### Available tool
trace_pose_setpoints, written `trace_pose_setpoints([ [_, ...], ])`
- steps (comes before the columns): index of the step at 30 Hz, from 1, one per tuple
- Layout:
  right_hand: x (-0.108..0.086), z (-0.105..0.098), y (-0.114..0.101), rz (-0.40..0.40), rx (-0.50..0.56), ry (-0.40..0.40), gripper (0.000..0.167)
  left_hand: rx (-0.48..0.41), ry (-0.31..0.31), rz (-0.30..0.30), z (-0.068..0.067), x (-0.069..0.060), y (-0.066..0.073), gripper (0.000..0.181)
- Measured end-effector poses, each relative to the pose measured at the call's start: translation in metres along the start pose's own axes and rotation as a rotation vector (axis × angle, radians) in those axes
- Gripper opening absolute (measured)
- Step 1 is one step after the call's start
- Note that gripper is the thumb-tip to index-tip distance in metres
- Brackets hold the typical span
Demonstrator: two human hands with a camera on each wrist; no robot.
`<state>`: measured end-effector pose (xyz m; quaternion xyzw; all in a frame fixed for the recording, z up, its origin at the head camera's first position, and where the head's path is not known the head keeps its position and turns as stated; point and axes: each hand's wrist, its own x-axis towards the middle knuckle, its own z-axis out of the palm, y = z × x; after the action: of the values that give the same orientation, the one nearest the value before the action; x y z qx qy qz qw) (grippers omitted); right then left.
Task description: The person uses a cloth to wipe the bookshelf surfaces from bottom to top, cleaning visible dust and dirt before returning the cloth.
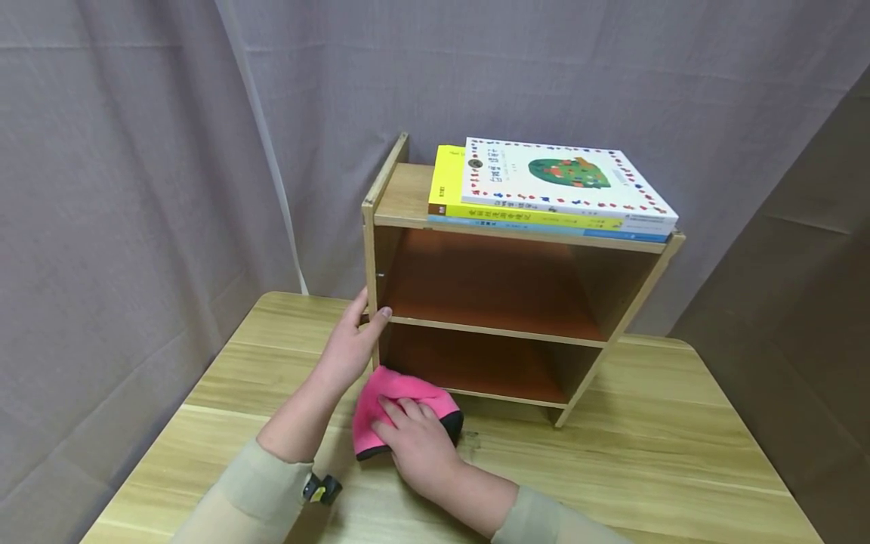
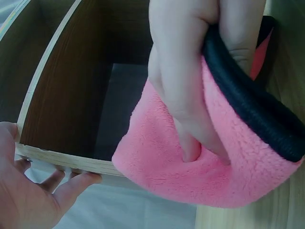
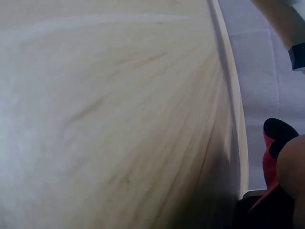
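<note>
Holding pink cloth (image 1: 410,385), partly hiding the shelf (image 1: 489,279) — right fingers (image 2: 177,83); gripping its side below books (image 1: 564,181) — left fingers (image 2: 74,190).

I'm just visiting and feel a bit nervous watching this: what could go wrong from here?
Two things, perhaps. The books lie stacked on top of the shelf, so a hard jolt might send them sliding off. And the left hand grips one side while the right hand works a pink cloth by the lower corner near it; a strong push there could shift the shelf.
</note>
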<state>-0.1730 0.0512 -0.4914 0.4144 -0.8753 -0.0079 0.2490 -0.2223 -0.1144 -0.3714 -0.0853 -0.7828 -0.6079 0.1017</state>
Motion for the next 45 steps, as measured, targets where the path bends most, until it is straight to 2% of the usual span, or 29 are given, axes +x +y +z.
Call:
trace_pose_setpoints([
  [6,0.001,0.002,0.000,-0.005,-0.009,-0.028,0.027,0.003,0.003,0.003,0.000,0.000,0.000,0.056],
  [10,0.002,0.002,-0.001,-0.012,-0.014,-0.087,0.022,-0.013,-0.004,0.008,-0.001,0.000,0.000,0.056],
  [12,0.001,0.003,-0.002,-0.012,-0.023,-0.133,0.022,-0.016,-0.015,0.005,-0.002,-0.003,0.009,0.056],
  [17,0.001,0.006,-0.002,-0.015,-0.034,-0.192,0.023,0.001,-0.011,0.004,-0.001,-0.003,0.008,0.056],
  [19,0.001,0.008,-0.002,-0.024,-0.028,-0.193,0.023,0.007,-0.004,0.012,0.000,0.001,-0.002,0.057],
  [20,0.001,0.008,-0.001,-0.030,-0.026,-0.190,0.023,0.010,-0.005,0.013,0.000,0.001,-0.002,0.057],
  [26,0.003,0.007,0.003,-0.041,0.010,-0.209,0.028,0.026,0.000,0.007,-0.001,0.001,-0.001,0.058],
  [30,0.005,0.003,0.005,-0.032,0.043,-0.251,0.034,0.008,-0.001,0.011,-0.001,0.001,-0.002,0.056],
  [36,0.002,0.003,0.007,0.008,0.112,-0.379,0.046,-0.003,-0.001,0.011,-0.001,0.001,-0.002,0.055],
  [41,-0.001,0.004,0.009,0.039,0.155,-0.465,0.048,0.015,0.006,-0.004,-0.001,0.000,-0.001,0.056],
  [45,0.001,0.005,0.013,0.015,0.152,-0.460,0.046,0.018,0.005,-0.007,-0.001,0.000,0.000,0.056],
])
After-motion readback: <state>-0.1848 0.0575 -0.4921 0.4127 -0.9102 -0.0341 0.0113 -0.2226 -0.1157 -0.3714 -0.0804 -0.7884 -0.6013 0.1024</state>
